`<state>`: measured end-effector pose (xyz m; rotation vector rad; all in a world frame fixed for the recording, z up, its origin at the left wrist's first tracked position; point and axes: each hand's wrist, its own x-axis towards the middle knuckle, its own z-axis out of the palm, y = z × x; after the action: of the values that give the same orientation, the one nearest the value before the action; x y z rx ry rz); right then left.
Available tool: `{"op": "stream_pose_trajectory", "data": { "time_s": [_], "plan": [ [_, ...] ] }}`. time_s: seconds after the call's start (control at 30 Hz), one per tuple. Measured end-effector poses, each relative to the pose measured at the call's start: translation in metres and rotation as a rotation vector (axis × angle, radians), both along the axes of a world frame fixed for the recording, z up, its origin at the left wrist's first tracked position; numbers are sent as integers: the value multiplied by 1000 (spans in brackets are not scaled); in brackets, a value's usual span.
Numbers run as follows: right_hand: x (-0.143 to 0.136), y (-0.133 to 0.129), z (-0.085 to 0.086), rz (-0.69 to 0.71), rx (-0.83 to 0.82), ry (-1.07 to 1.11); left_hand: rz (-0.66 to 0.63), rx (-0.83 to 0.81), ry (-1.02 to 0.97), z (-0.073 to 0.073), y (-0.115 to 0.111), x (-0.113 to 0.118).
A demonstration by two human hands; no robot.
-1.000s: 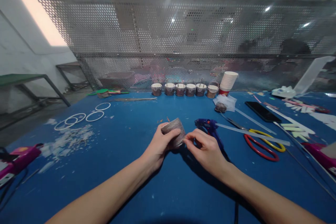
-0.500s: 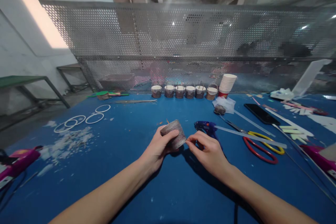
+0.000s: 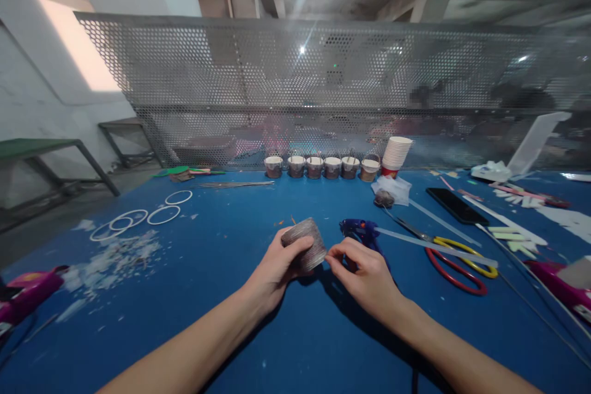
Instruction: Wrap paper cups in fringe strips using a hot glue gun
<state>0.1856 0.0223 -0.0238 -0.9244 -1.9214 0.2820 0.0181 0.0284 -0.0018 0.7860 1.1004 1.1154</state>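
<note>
White rings [image 3: 164, 215] lie left on the tabletop [image 3: 221, 215]. The left hand's [image 3: 274, 266] grip is closed round the tilted, cord-wrapped cup [image 3: 308, 246], seemingly steadying it for close edge work. That calls for fine control from the right hand [image 3: 367, 271], pinched just beside the rim; any strand there is too small to tell. Behind it lies a blue glue gun [image 3: 359, 228].

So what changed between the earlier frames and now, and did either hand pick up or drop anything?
Very little: the view has tilted up slightly, so the whole scene sits lower in the picture. I see no clear pick-up or release. The left hand still grips the grey cup-shaped piece, the right hand still pinches at its edge, and the blue glue gun and scissors stayed put.
</note>
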Motion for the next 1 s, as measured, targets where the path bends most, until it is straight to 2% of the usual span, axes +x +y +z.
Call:
{"op": "stream_pose_trajectory", "data": {
  "time_s": [0.5, 0.73, 1.0],
  "plan": [
    [2, 0, 1, -6, -30, 9, -10, 28, -36, 2, 0, -1],
    [2, -1, 4, -4, -47, 24, 24, 37, -67, 2, 2, -2],
    [2, -2, 6, -24, -42, 22, -10, 69, -53, 3, 2, -2]
  ]
}}
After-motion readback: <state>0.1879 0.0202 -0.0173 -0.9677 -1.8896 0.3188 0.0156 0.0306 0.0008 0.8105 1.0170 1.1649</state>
